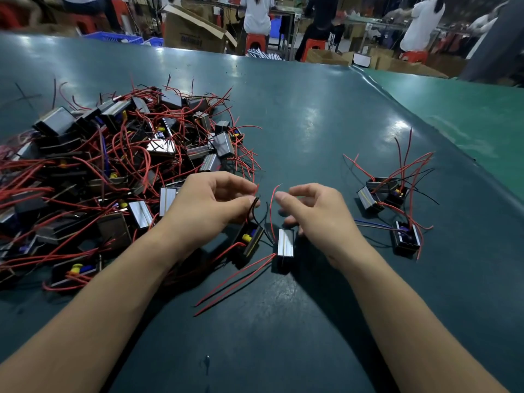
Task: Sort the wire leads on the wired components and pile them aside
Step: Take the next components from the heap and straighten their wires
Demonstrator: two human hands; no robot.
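Note:
A big tangled heap of black boxy components with red leads covers the left of the dark green table. Between my hands stands one component with a silver top, its red and black leads trailing toward me. Beside it lies another component with a yellow part. My left hand pinches thin black and red leads that rise from that one. My right hand hovers over the silver-topped one with fingers loosely curled, a red lead curving up just by its thumb. A small pile of components lies at the right.
The table's lighter green strip runs along the right edge. Beyond the far edge are cardboard boxes, blue crates, red stools and seated people. Bare table surface lies near me and in the far middle.

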